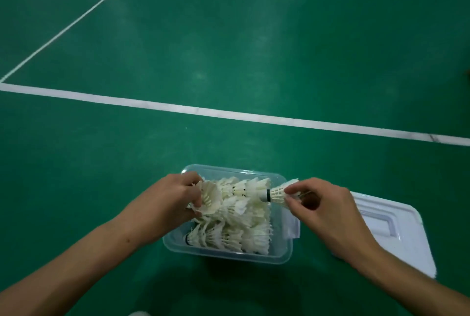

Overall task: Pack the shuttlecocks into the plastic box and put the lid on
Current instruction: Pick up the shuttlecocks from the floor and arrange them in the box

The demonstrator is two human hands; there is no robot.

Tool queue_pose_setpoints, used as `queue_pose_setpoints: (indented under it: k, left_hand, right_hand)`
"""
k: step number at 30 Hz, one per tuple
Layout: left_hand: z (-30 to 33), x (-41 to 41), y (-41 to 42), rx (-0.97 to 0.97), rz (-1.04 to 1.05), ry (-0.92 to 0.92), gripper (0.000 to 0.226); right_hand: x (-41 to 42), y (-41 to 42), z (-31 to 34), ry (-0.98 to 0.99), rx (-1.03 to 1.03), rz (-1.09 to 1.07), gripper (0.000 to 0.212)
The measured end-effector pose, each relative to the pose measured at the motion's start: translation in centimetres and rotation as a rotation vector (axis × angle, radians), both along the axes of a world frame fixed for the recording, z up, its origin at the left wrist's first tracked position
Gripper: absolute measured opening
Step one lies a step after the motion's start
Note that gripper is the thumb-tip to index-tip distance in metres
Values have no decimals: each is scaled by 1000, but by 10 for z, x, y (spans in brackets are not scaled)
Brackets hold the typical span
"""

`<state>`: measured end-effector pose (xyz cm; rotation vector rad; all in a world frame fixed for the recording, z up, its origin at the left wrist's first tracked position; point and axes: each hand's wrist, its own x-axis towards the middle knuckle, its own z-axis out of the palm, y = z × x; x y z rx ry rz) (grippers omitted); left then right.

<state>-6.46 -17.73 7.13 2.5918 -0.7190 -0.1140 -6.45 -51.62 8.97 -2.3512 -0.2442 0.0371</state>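
Note:
A clear plastic box [284, 254] stands on the green floor, filled with several rows of white feather shuttlecocks [236, 234] lying on their sides. My left hand [175, 198] is over the box's left end, gripping the feathered skirt of a stack of shuttlecocks [211, 197]. My right hand [320, 204] is at the box's right rim, pinching a single shuttlecock [278, 192] by its feathers, with its black-banded cork pointing left into the box. The white lid [396, 229] lies flat on the floor to the right of the box.
The floor is a green court with a wide white line [229, 113] running across behind the box and thinner lines at the far left. A white folded sheet [291, 226] sits against the box's right wall.

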Motion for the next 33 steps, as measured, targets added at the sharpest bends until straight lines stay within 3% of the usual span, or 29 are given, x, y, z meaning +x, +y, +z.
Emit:
queue_pose_setpoints:
  k: [19, 23, 26, 30, 33]
  left_hand:
    - [-36, 10, -18, 58, -93, -121, 34]
    - [-32, 12, -18, 94, -116, -152, 34]
    - [-31, 15, -15, 82, -112, -127, 35]
    - [-33, 18, -13, 93, -98, -140, 31]
    - [-36, 19, -16, 111, -124, -175, 25]
  right_hand:
    - [-3, 46, -70, 172, 59, 110, 7]
    - [-5, 39, -62, 266, 65, 138, 30]
    - [-7, 34, -48, 324, -46, 178, 52]
    - [-5, 28, -23, 149, -346, 182, 59]
    - [0, 40, -15, -139, -349, 241, 52]
